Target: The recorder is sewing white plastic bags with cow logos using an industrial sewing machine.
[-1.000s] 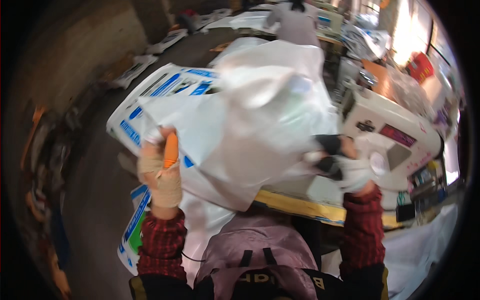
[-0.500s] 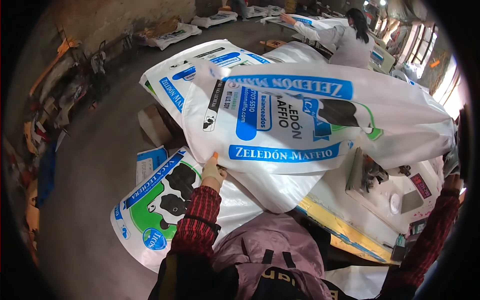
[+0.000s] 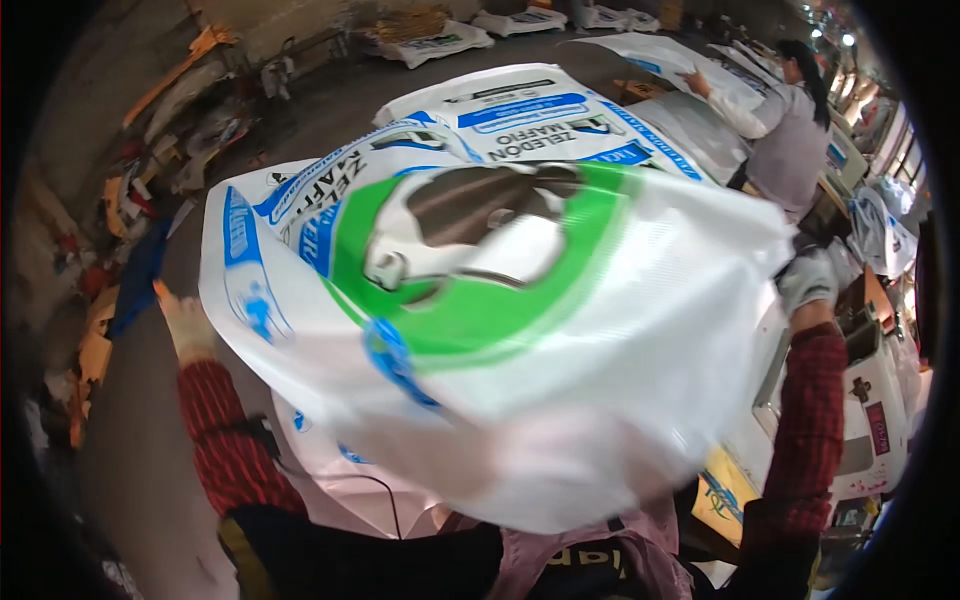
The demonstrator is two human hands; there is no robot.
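Observation:
A large white woven sack (image 3: pixel 640 330) with a green panel, a cow picture and blue bands billows across the middle, its near part blurred by motion. At its right corner my right hand (image 3: pixel 808 283), in a pale glove, is closed on the sack. My left hand (image 3: pixel 187 318) is just beside the sack's left edge, with an orange-tipped finger stretched out; whether it touches the edge I cannot tell. Beyond the raised sack lie more printed white sacks (image 3: pixel 510 95), overlapping one another. Part of another sack hangs below, near my left forearm.
A co-worker (image 3: pixel 790 150) in light clothing reaches over white sacks at the far right. A pale sewing machine (image 3: pixel 865 420) stands to my right. Sack stacks (image 3: pixel 430 45) line the back wall. Scraps and bundles (image 3: pixel 110 190) lie along the left wall.
My left hand has moved left, off the sack's near edge. The sack has swung toward me and turned its cow panel up. My right hand has come inward, still on the sack. The view has shifted.

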